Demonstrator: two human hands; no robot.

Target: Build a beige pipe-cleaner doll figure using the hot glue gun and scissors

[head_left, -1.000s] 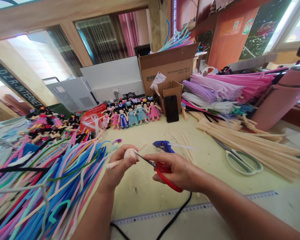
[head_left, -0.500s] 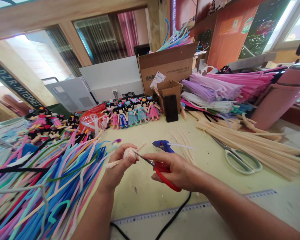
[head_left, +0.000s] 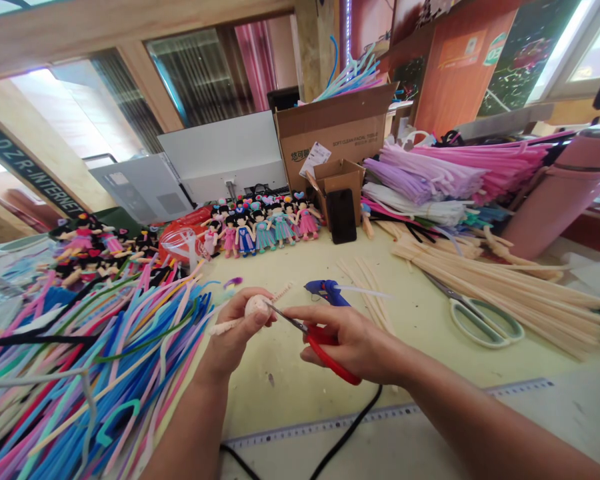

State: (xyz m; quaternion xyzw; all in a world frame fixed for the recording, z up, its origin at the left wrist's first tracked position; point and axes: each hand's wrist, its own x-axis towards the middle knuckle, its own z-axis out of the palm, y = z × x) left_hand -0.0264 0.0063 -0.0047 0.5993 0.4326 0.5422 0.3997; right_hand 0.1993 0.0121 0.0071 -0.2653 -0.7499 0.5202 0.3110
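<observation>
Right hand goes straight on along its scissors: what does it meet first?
The pale ball in the left hand. The tips of the red-handled scissors in the right hand appear right at it; depth leaves actual contact unclear.

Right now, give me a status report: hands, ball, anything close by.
Left hand gripping pale ball. Red scissors in right hand, tips at ball. Glue gun lying just beyond right hand.
</observation>
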